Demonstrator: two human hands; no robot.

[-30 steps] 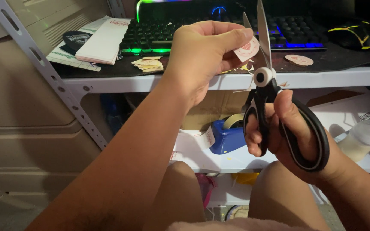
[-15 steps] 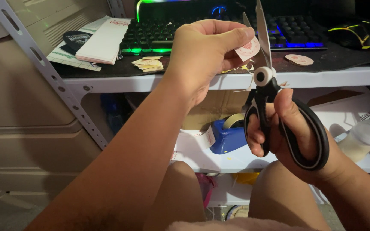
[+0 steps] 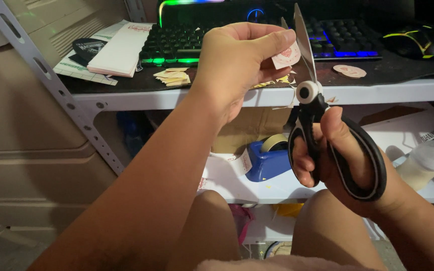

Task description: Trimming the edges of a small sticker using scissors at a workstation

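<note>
Pinching a small paper sticker (image 3: 286, 54) between thumb and forefinger, the left hand (image 3: 239, 65) was raised with its wrist bent, above the desk (image 3: 377, 90) edge. The right hand (image 3: 337, 155) had its grip closed through the black handles of the scissors (image 3: 310, 100), blades upright and slightly parted around the sticker. A blue tape dispenser (image 3: 267, 158) sat on the shelf below.

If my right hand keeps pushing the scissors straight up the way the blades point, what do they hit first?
Most likely the small paper sticker pinched in the left hand: it sits right against the scissors blades. Beyond it lies the keyboard, though depth is unclear.
</note>
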